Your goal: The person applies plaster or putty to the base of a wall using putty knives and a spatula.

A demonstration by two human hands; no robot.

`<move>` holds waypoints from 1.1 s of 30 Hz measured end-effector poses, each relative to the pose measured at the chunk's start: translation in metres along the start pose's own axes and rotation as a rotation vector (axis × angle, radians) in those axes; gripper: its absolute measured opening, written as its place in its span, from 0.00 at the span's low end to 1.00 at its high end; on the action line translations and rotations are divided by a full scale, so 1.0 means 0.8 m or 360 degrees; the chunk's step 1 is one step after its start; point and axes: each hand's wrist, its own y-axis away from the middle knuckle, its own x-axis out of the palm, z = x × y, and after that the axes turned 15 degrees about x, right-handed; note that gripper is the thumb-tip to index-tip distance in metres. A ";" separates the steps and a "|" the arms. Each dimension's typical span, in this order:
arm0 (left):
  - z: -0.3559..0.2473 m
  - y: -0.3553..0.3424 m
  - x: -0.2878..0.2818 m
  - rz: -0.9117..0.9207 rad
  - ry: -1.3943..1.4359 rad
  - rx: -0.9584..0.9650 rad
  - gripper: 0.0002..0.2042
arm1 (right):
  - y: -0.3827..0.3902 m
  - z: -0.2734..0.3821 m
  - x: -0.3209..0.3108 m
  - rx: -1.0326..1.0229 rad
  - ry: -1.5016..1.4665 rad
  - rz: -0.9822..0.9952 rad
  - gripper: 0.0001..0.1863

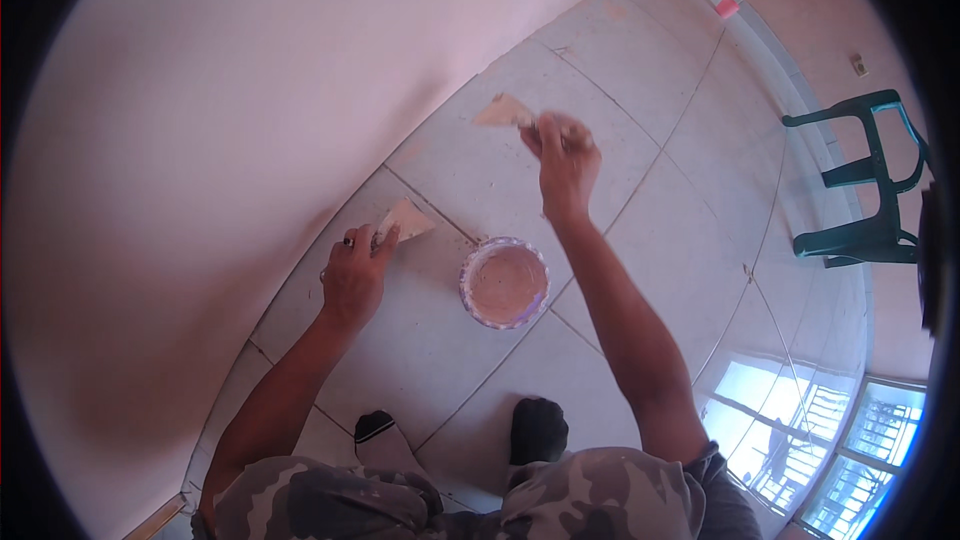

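Camouflage-patterned trousers (610,495) are seen closest, below the tub, with a left foot (385,440) and a right foot (538,430) in dark socks set between them and it. The round tub (465,292), whose rim is smeared with pale and purple marks, is stood on the tiled floor (440,370) and is partly filled with pinkish paste (508,278). To the left of the tub, and slightly beyond it, a scraper (408,222) is held in the left hand (355,280), on which a dark ring (349,239) is worn; its fingers are closed around the handle, and the flat blade is angled up and to the right. Whether that blade is touched to the floor cannot be told. Beyond the tub and a little to its right, a second scraper (503,110) is gripped in the right hand (570,165), its blade pointed left and somewhat blurred. Both blades are seen in a pale pinkish tone. The tub is flanked on its left, past the left hand, by a pale pink wall (230,120). Well to the right of the tub, a green plastic chair (850,173) is placed, and light from a barred window (870,430) is reflected on the tiles below and right of it.
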 end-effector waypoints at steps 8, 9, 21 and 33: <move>0.009 0.060 0.043 -0.0076 0.0087 0.0073 0.24 | -0.106 -0.011 0.063 -0.0075 0.0650 -0.0161 0.12; 0.009 0.059 0.043 -0.0094 0.0105 0.0083 0.25 | -0.113 -0.012 0.066 -0.0061 0.0666 -0.0153 0.12; 0.007 0.063 0.046 -0.0151 0.0123 0.0001 0.26 | -0.143 0.001 0.108 0.0005 0.0898 -0.0109 0.14; 0.006 0.058 0.048 -0.0135 0.0132 0.0013 0.26 | -0.140 0.021 0.130 0.0082 0.1150 -0.0127 0.12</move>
